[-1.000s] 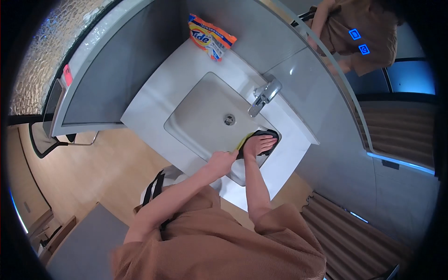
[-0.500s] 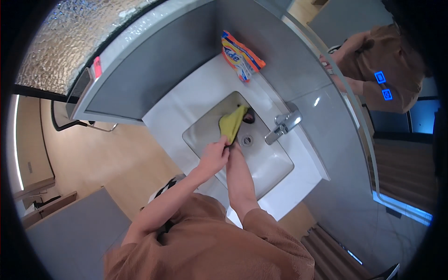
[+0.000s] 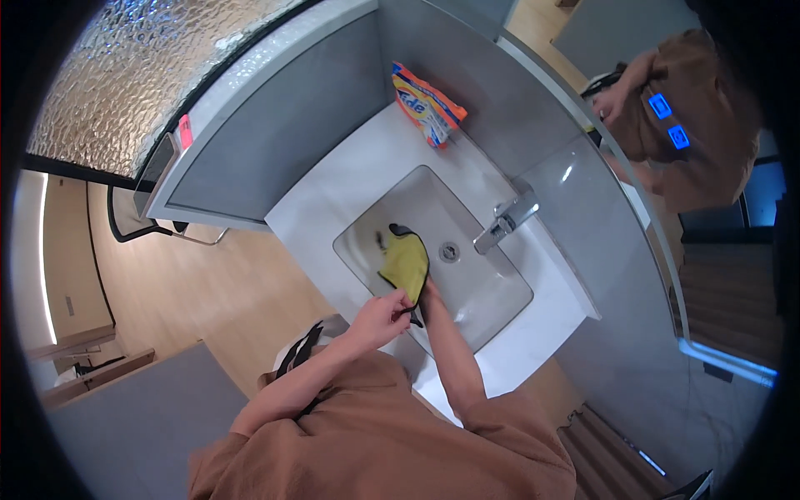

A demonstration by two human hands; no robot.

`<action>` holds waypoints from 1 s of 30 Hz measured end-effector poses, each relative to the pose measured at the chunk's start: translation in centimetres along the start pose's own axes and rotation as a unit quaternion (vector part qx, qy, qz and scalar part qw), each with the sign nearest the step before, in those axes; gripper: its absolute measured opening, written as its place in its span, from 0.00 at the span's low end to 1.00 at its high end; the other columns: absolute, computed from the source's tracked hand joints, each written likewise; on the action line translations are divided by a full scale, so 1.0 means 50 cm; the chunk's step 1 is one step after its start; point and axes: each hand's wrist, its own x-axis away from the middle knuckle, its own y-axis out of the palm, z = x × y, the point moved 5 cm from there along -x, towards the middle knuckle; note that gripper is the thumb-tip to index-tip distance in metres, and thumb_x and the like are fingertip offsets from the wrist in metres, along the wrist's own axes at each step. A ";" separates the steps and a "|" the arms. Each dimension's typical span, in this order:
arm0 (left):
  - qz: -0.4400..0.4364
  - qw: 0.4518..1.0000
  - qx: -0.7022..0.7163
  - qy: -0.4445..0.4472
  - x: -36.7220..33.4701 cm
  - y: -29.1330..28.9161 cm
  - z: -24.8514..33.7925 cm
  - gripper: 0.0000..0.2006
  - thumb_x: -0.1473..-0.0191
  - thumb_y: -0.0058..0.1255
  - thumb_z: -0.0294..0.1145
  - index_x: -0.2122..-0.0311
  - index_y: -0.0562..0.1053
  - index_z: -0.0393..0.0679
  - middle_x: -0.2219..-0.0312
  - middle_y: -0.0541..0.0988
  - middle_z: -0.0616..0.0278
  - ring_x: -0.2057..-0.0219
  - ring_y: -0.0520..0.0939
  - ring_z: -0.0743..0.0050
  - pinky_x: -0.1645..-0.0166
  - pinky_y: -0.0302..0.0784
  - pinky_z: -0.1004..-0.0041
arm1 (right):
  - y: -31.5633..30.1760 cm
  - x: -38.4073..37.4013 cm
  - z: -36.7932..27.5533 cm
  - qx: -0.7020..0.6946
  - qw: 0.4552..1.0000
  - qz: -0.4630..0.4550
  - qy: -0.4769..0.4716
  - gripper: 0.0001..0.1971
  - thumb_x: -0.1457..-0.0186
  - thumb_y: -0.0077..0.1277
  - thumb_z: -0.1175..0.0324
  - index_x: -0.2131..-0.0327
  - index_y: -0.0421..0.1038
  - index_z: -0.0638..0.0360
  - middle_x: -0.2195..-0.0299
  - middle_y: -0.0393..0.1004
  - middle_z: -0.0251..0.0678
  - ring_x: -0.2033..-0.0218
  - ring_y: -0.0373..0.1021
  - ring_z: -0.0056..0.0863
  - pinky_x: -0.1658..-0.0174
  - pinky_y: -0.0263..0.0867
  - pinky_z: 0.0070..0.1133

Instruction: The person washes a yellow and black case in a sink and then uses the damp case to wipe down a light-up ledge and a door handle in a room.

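The sink (image 3: 492,292) was set into the worktop (image 3: 304,212), with the drain (image 3: 450,252) in its bottom. Behind it, toward the right, stood the faucet (image 3: 510,221); the packet (image 3: 429,108) sat at the worktop's far end. Over the sink, left of the drain, was the cloth (image 3: 406,262), the left grip (image 3: 385,318) at its near end and the right grip (image 3: 431,289), partly hidden, beside it. The partition (image 3: 283,129) bordered the worktop's far left, the mirror (image 3: 633,42) lay far right, and the chair (image 3: 129,218) stood left of the partition.

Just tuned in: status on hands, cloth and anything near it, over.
Left hand gripping lower end of yellow cloth; right hand partly hidden, grip unclear. Cloth over basin, left of drain. Faucet apart from cloth.
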 end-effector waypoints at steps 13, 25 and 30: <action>-0.051 0.988 -0.143 -0.026 0.112 -0.011 0.124 0.11 0.43 0.50 0.37 0.66 0.78 0.40 0.79 0.79 0.55 0.77 0.81 0.59 0.70 0.74 0.64 | -0.235 0.182 -0.297 0.015 0.999 -0.005 -0.031 0.18 0.48 0.51 0.68 0.52 0.71 0.62 0.47 0.70 0.45 0.45 0.66 0.43 0.46 0.62 0.29; -0.087 0.973 0.177 0.117 0.104 -0.013 0.090 0.22 0.38 0.51 0.31 0.41 0.66 0.34 0.49 0.77 0.59 0.51 0.78 0.71 0.41 0.68 0.69 | -0.288 0.236 -0.431 0.215 0.963 0.099 -0.130 0.15 0.53 0.59 0.68 0.59 0.74 0.56 0.55 0.74 0.40 0.57 0.70 0.45 0.58 0.67 0.30; -0.071 0.963 0.251 0.075 0.099 -0.019 0.089 0.28 0.40 0.53 0.25 0.37 0.57 0.38 0.53 0.78 0.57 0.54 0.79 0.73 0.49 0.74 0.72 | -0.256 0.316 -0.353 0.106 0.975 0.186 -0.058 0.20 0.45 0.53 0.66 0.49 0.69 0.61 0.49 0.73 0.43 0.52 0.71 0.45 0.51 0.69 0.33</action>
